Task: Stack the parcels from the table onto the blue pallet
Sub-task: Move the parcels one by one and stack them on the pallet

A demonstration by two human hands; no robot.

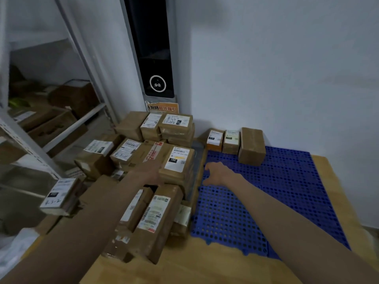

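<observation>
Left hand (150, 171) fingers hidden behind labelled parcel (178, 162); grip unreadable. Right hand (217, 174) fingertips blurred at pallet (276, 191) edge, perhaps touching parcel side. Label print too small. Shelf boxes (51, 119) dim, blurred. Forearms cut by bottom edge.

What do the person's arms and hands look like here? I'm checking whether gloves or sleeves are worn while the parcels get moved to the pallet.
Both arms are bare as far as the frame shows: no sleeves in view. The left hand and right hand show no gloves. No watch, bracelet or wristband shows on either wrist. The picture is too dim and blurred to tell rings or small marks.
</observation>
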